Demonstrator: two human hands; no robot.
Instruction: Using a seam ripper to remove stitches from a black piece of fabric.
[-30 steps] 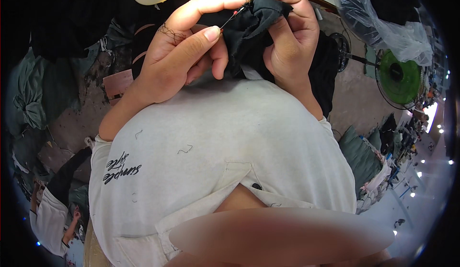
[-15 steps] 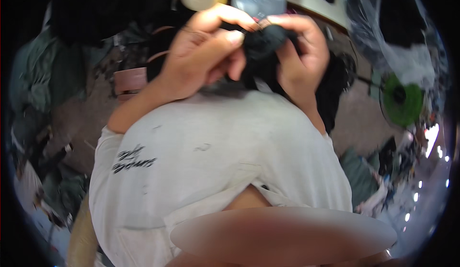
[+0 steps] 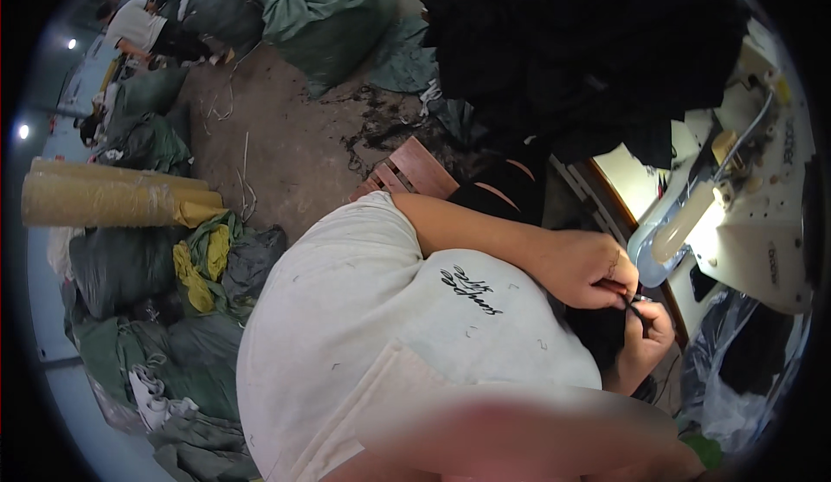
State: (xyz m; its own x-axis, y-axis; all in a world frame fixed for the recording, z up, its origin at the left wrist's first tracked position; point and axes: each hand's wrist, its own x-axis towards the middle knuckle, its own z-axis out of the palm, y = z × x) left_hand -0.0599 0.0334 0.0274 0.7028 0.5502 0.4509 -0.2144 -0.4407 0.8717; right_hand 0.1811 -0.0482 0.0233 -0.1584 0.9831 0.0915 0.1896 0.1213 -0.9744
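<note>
At the right of the head view, my left hand (image 3: 590, 267) and my right hand (image 3: 649, 341) are close together beside the table edge. Both have their fingers closed in a pinch on a small piece of black cloth (image 3: 633, 306). A slim reddish-dark thing (image 3: 611, 285) shows at the left hand's fingertips; its kind is too small to tell. My left forearm reaches across in front of my white shirt. More black fabric lies under the hands, partly hidden by the arm.
Beyond my hands stand a white sewing machine (image 3: 753, 257), a lit lamp and a clear bluish bottle (image 3: 651, 248). A black cloth heap (image 3: 580, 41) rises at the far side. A reddish stool (image 3: 414, 169), green sacks (image 3: 333, 19) and yellowish rolls (image 3: 104, 198) are leftward. Another person (image 3: 137, 28) bends far off.
The view has swung left, so my hands now appear at the right instead of the top middle. Both still pinch the black cloth, which is now mostly hidden by my fingers.
</note>
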